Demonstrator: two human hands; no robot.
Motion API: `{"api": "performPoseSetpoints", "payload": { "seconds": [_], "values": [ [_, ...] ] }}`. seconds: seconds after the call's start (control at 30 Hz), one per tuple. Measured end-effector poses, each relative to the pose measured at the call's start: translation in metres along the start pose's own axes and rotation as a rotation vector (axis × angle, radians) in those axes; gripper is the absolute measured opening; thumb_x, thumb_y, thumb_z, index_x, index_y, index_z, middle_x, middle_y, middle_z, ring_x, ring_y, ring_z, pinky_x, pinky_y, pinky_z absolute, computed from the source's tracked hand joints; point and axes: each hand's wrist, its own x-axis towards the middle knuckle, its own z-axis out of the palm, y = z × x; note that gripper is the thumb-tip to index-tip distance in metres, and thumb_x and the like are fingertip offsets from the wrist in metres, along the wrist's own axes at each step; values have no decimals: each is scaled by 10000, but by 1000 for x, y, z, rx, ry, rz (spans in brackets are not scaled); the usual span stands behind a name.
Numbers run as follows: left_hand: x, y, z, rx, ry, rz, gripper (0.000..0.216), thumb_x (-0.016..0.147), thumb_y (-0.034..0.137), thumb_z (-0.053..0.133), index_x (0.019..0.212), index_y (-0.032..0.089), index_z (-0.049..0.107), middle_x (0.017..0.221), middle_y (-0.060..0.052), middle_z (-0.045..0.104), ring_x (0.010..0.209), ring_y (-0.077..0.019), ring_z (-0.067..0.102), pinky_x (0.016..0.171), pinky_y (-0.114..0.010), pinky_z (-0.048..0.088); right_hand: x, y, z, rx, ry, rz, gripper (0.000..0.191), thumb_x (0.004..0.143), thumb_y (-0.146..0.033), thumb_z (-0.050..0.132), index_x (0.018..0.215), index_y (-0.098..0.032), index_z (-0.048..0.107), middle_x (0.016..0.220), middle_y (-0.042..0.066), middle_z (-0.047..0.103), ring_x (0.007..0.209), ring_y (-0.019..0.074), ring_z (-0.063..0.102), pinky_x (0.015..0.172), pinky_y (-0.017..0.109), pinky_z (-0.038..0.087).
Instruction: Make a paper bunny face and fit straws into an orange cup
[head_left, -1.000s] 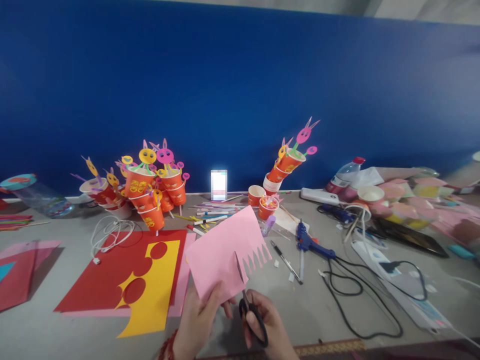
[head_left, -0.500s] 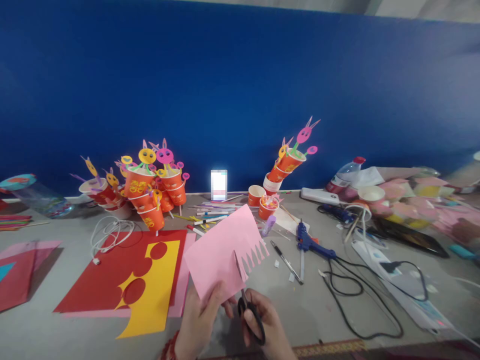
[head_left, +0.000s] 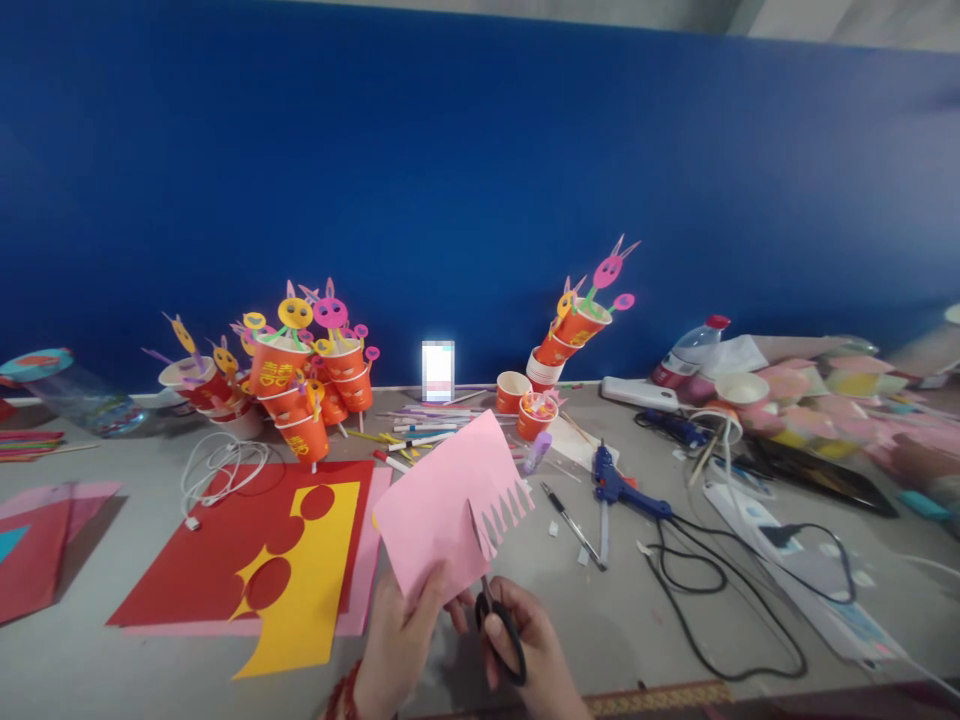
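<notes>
A sheet of pink paper (head_left: pixel 439 510) is pinched by its lower edge in my left hand (head_left: pixel 405 630), tilted above the table. Pointed notches run along its right side. My right hand (head_left: pixel 529 635) grips black-handled scissors (head_left: pixel 501 630), fingers through the loops. The scissor blades lie at the paper's lower right, beside the notched strip. Left of my hands, a yellow sheet (head_left: pixel 319 580) with rounded cut-outs lies on red paper (head_left: pixel 195 560), with more pink paper underneath.
Decorated paper cups (head_left: pixel 277 365) stand at the back left, another stack (head_left: pixel 559 345) at back centre. Right of my hands lie a pen (head_left: pixel 574 527), a blue glue gun (head_left: pixel 622 485), its looping cord and a white power strip (head_left: pixel 810 575). A white cable (head_left: pixel 225 470) is coiled at left.
The pink paper has shifted very slightly in my left hand, its notched edge moving a little left. Both hands stay in nearly the same place.
</notes>
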Motion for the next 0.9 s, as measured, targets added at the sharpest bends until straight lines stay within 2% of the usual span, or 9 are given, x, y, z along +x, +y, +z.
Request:
{"api": "performPoseSetpoints", "payload": {
  "seconds": [0.33,0.43,0.53,0.63,0.7,0.8,0.9],
  "values": [
    [5,-1,-1,-17,-23,-9,440,936,435,481,629,223,714,588,-52,729,655,-220,701,744,-295,545,4,5,0,-15,-2,0,603,739,-787,590,684,-215,409,466,-85,419,349,52,375,395,178,229],
    [10,-2,-8,-18,1,-24,440,940,440,479,644,202,702,557,-36,701,637,-213,690,748,-294,536,3,1,-5,-27,-23,12,607,715,-791,607,695,-220,403,505,-77,444,371,65,409,406,187,252],
    [18,-5,-21,-25,53,-28,433,936,454,494,651,200,699,545,-13,680,630,-196,673,783,-287,515,0,-7,-18,-97,-4,34,564,752,-753,594,706,-228,395,507,-74,450,405,82,412,443,202,286],
    [26,-9,-35,-41,93,-39,452,929,462,505,601,204,680,521,-5,652,616,-186,652,758,-280,506,-2,-15,-39,-269,78,72,489,797,-681,567,709,-239,376,516,-67,449,464,117,445,491,223,325],
    [30,-13,-42,-42,87,-53,454,925,454,503,592,201,680,516,-9,645,608,-186,643,734,-281,506,-3,-18,-54,-494,165,79,432,802,-589,593,685,-244,361,526,-70,421,495,130,438,506,229,323],
    [36,-19,-49,-51,29,-95,458,919,454,491,603,188,688,535,-21,655,596,-186,639,704,-288,511,-7,-19,-74,-869,290,41,370,796,-495,620,670,-240,385,564,-60,442,531,142,435,520,234,303],
    [41,-26,-51,-99,-49,-150,446,893,477,515,618,172,691,537,-29,658,581,-187,642,653,-286,519,-12,-17,-84,-1048,361,29,339,822,-510,576,692,-242,414,570,-50,493,518,152,465,516,239,310]
  ]
}}
